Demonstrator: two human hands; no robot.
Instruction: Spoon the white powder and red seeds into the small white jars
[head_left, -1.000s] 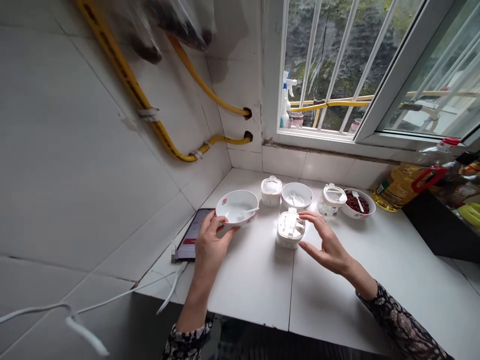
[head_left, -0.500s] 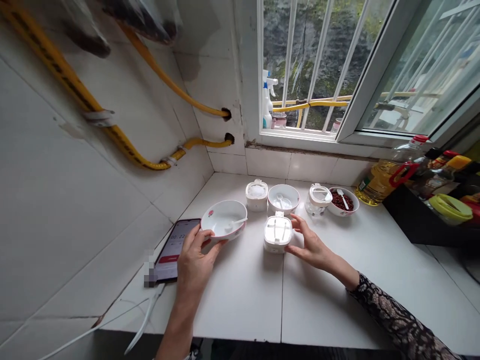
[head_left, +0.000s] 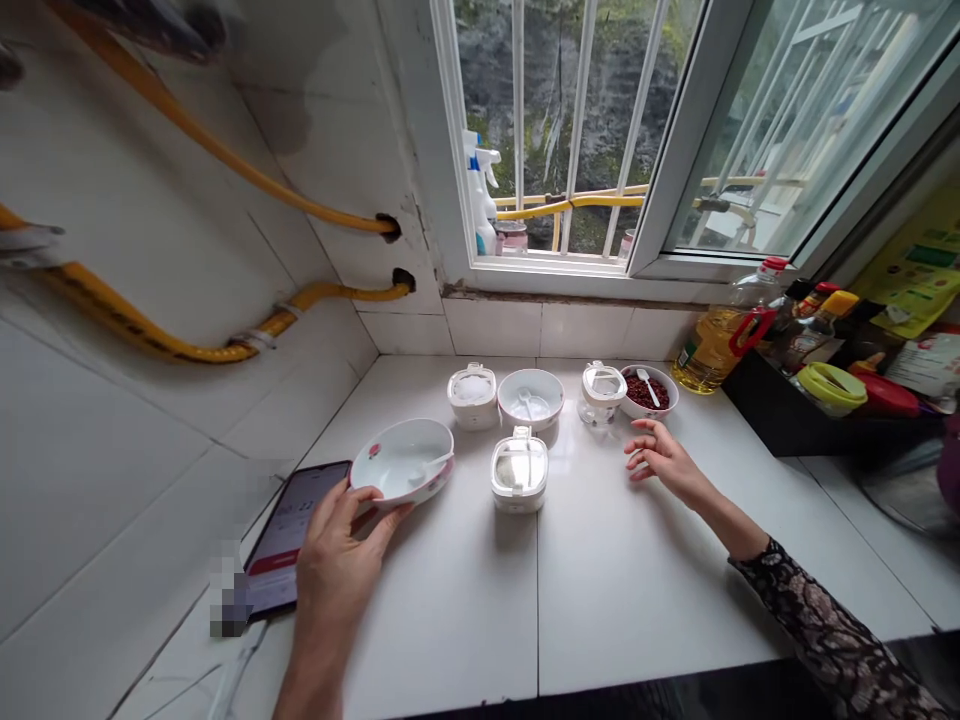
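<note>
My left hand (head_left: 349, 530) grips the near rim of a white bowl (head_left: 401, 450) with a red flower on it. The bowl is tilted, and a white spoon (head_left: 433, 464) lies inside. Over the counter at the right, my right hand (head_left: 664, 462) is open with nothing in it, its fingers loosely spread. Its fingertips are just in front of a bowl of dark red beans (head_left: 637, 397), which holds a white spoon (head_left: 647, 387). Between my hands stands a lidded white jar (head_left: 519, 472), touched by neither hand.
Behind are a jar with white contents (head_left: 473, 397), a bowl with a spoon (head_left: 530, 385) and a clear lidded jar (head_left: 601, 393). A phone (head_left: 289, 540) lies at the left. An oil bottle (head_left: 709, 345) and a black seasoning box (head_left: 787, 405) stand at the right.
My right hand has let go of the middle jar and moved right, towards the bean bowl. My left hand still holds its bowl. The camera view has turned to the right.
</note>
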